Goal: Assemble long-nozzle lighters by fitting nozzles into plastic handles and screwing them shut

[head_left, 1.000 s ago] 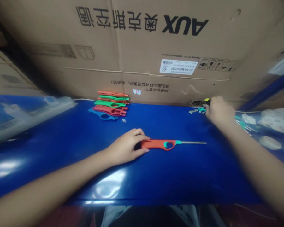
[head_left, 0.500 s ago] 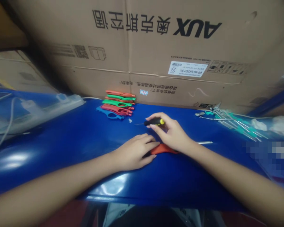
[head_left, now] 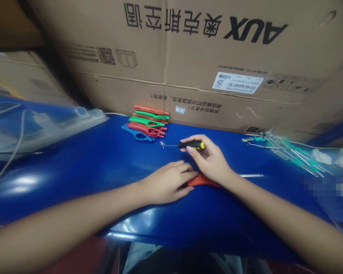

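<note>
My right hand [head_left: 211,158] grips a small screwdriver [head_left: 191,145] with a black and yellow handle, held nearly level. Its thin shaft points left, and the tip is at a little cluster of tiny silver pieces that look like screws [head_left: 162,144]. On the blue table, my left hand [head_left: 170,182] has its fingers closed around one end of an orange plastic handle [head_left: 203,180]. The right wrist hides that handle's other end. Beyond the wrist a thin metal rod [head_left: 251,175] sticks out; whether it joins the handle is hidden.
Several orange, green, red and blue plastic handles [head_left: 148,122] lie stacked near a large cardboard box [head_left: 188,53] at the back. Metal rods with teal parts [head_left: 295,152] are piled at right. Plastic-covered items and a white cable [head_left: 20,131] lie at left.
The screwdriver tip has moved left and up to the tiny silver pieces. My left hand stays on the orange handle. The whole view has shifted slightly.
</note>
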Demonstrator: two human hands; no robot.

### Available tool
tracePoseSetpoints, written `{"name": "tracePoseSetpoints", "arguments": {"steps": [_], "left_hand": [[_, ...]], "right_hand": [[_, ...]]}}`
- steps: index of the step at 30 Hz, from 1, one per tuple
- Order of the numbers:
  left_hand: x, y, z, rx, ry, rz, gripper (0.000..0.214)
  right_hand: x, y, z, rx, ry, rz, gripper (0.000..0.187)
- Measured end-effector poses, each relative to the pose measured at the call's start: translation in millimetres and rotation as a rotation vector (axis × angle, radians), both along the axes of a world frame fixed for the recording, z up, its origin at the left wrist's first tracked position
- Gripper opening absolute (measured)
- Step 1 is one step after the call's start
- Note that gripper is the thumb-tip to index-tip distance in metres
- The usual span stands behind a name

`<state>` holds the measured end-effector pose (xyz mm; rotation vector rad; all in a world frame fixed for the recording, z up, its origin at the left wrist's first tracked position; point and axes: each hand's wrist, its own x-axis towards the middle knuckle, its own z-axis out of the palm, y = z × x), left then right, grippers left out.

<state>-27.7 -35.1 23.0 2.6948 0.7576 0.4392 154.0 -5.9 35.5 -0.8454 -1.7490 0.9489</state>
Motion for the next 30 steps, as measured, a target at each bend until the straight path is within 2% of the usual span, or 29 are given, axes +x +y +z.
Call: {"name": "tracePoseSetpoints", "arguments": {"steps": [7,12,18,24,30], "left_hand": [[0.3,2.0,-6.2,-0.131,-0.134,-0.002,0.039],[5.9,2.2,-13.6,-0.2,-0.261,0.013,0.04],[9.6,-3.9,-8.3,-0.239,-0.371,0.129,0.032],[13.7,-8.1,-4.0,-0.39,-0.494,0.159,0.022],[14.9,-5.7,-3.8,-0.484,-0.56,0.22,0.019]], "right_hand": [[31.9,-17.0,19.8,-0.147,0.28,-0.217,0.015],[61.5,-24.5,14.0,-0.218,0.365,-0.316,0.005],[69.0,-18.8,-2.7,-0.291,0.51,-0.347,0.004],[68.9,-19.8,-0.6,-0.35,0.541,-0.341,0.003],[73.5,-21.3,-1.2,-0.315,0.479,-0.318,0.004]]}}
